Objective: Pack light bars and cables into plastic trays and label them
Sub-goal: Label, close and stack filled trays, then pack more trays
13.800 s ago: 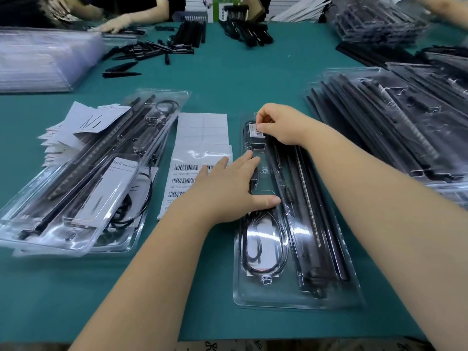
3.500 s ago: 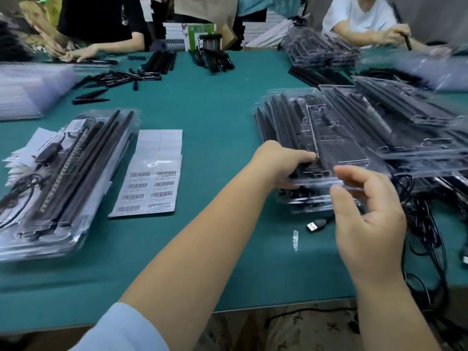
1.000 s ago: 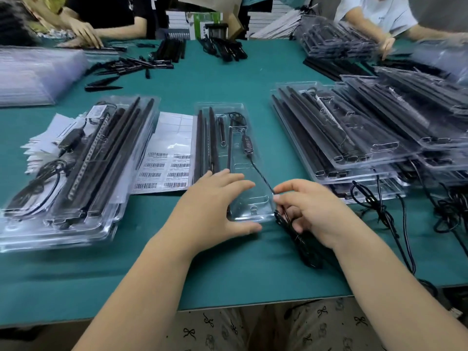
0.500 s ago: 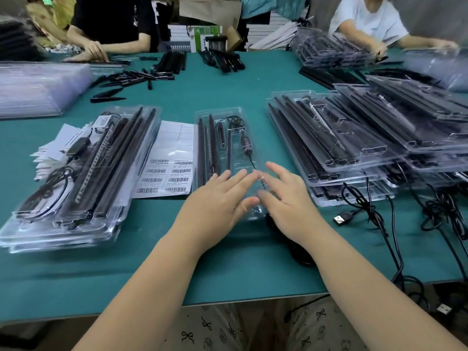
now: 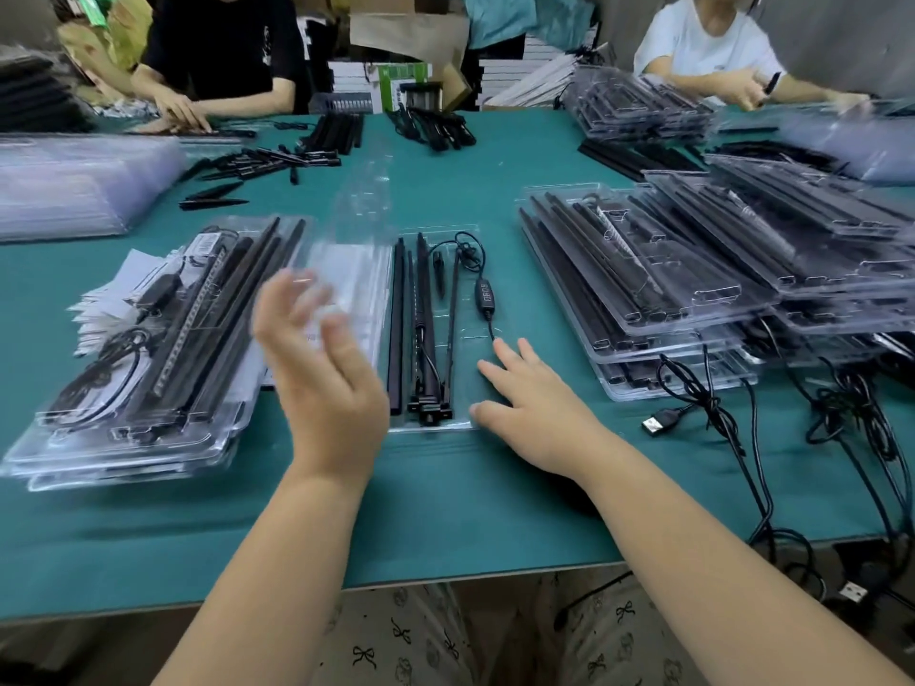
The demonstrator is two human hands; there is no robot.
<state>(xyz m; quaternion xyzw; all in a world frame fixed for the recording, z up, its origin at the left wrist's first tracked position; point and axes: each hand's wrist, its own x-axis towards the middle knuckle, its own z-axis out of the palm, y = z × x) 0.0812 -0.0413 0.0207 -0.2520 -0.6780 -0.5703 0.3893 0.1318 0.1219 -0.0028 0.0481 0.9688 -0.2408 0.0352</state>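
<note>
At the green worktop (image 5: 445, 512), I sit with an open clear plastic tray (image 5: 465, 334) lying flat straight in front of me, its see-through lid (image 5: 356, 225) swung up and away toward the far side. My left hand (image 5: 322, 383) hangs in the air just left of the tray, fingers spread and blurred, with nothing in its grip as far as I can tell. My right hand (image 5: 534, 413) lies palm down on the near right corner of the tray, fingers loosely splayed, pressing rather than closing on anything. Inside the tray I count three long black light bars (image 5: 421, 319) side by side on the left, plus one thinner rod to their right, though blur makes that count unsure, and one cable (image 5: 487, 329) carrying one inline controller (image 5: 483, 294). I judge the tray to be light, thin and springy, slippery at the surface and apt to buckle, so it is best held by its rim at both long edges; the bars look stiff and light, to be taken near the middle, while the cable is limp and will spring out unless tucked. To my left stands one stack of filled trays (image 5: 148, 358) with a sheet of barcode labels (image 5: 346, 294) beside it; to my right several overlapping stacks (image 5: 693, 299), too jumbled to count, and loose cables (image 5: 693, 398).
</note>
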